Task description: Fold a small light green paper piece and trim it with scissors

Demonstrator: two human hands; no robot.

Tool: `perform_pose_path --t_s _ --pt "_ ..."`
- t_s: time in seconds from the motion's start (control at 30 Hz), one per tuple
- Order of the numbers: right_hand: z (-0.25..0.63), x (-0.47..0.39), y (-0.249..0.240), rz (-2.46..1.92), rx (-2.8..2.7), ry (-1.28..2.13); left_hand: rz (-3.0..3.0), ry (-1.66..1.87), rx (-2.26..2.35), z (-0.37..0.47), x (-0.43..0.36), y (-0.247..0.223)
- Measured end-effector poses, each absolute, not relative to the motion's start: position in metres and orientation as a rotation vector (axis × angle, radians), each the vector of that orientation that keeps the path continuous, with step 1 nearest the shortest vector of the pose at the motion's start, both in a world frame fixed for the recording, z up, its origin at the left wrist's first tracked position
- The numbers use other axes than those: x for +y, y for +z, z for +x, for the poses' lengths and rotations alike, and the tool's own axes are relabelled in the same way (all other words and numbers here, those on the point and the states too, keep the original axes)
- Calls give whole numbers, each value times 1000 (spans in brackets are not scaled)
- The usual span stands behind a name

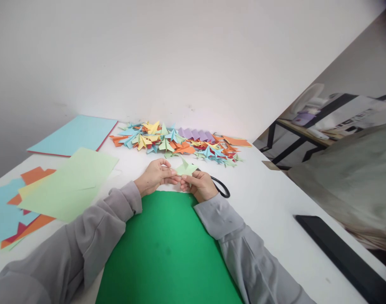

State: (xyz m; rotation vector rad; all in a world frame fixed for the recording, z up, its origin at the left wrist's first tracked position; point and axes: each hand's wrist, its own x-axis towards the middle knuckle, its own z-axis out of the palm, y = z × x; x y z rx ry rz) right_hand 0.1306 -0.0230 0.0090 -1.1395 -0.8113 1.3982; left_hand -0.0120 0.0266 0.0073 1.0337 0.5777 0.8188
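Note:
A small pale green folded paper bird (186, 169), with a pointed flap standing up, is held between my two hands above the far edge of a green sheet (167, 249). Fingers and thumb of my left hand (157, 175) pinch its left side. My right hand (203, 185) grips the lower right side, thumb on top. The fingers hide part of the paper. Beside the right hand a black loop handle (223, 188) lies on the white table, the rest of it hidden behind that hand.
Many folded paper birds (166, 141) in several colours lie along the wall, with purple ones (197, 135) in a row. Coloured paper sheets (69, 181) overlap at left, behind them a light blue stack (75, 135). A long black bar (341, 253) lies at the right edge.

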Motion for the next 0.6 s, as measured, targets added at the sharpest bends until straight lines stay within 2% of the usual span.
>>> perform_pose_path --t_s 0.6 --pt "132 -22 5 -1162 -859 1374 1146 894 645 -11 25 7"
